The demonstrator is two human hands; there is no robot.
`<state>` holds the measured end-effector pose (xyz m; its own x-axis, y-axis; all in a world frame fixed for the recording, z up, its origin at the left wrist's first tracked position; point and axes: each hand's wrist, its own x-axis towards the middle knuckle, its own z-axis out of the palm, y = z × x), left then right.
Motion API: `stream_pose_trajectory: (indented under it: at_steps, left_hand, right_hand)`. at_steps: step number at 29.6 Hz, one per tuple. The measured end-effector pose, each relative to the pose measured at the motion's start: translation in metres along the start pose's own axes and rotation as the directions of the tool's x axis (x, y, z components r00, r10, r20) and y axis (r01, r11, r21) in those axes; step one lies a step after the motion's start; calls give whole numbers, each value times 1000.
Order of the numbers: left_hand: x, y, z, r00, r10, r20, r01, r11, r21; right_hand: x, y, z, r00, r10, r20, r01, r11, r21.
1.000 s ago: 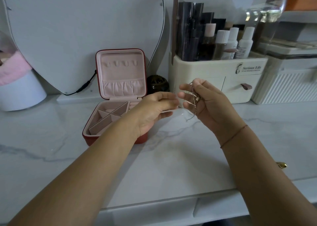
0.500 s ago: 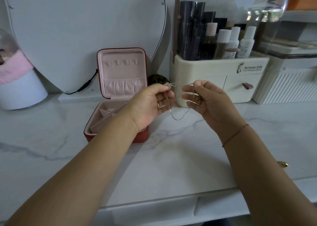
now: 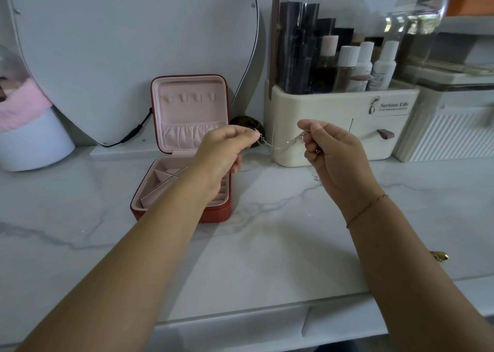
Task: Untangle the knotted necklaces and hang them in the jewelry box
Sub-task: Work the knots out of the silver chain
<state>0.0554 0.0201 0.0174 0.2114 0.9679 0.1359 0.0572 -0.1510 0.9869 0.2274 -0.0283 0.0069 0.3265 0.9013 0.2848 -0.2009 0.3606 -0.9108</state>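
Head view: left hand (image 3: 227, 148), right hand (image 3: 331, 159) pinch a necklace (image 3: 283, 144) over the marble counter (image 3: 267, 258) (jewelry box (image 3: 187, 116) open).

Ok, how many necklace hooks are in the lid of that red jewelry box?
4 hooks, in one row near the top of the open lid: far left, mid-left, mid-right, far right. None seems hidden.

A cream organizer (image 3: 334, 103) of bottles (image 3: 385, 65) stands just behind the right fingers (image 3: 312, 127); a heart-shaped mirror (image 3: 120, 44) stands beyond the left fingers (image 3: 240, 135).
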Motion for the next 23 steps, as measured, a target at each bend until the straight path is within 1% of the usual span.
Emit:
stream_pose_trajectory:
  at_steps: [3, 6, 9, 11, 20, 23]
  left_hand:
    - [-4, -3, 4, 997, 73, 29, -76, 989, 128]
    - [-6, -4, 8, 991, 104, 80, -116, 980, 163]
    - [-9, -3, 10, 975, 86, 203, -102, 993, 66]
    - [-9, -4, 11, 964, 88, 252, -89, 996, -11]
    - [-8, -5, 13, 968, 141, 205, -128, 989, -75]
    - [-9, -5, 15, 966, 161, 200, -155, 987, -44]
  right_hand:
    - [-2, -1, 2, 995, -14, 95, 18, 999, -38]
    - [-5, -2, 6, 985, -12, 173, 20, 999, -45]
    - [-8, -1, 9, 971, -3, 240, 17, 998, -59]
    - [-9, -1, 9, 966, -1, 259, 19, 997, -69]
    - [-8, 0, 8, 966, -18, 257, 44, 995, -95]
    - [-8, -1, 8, 969, -21, 245, 48, 993, -104]
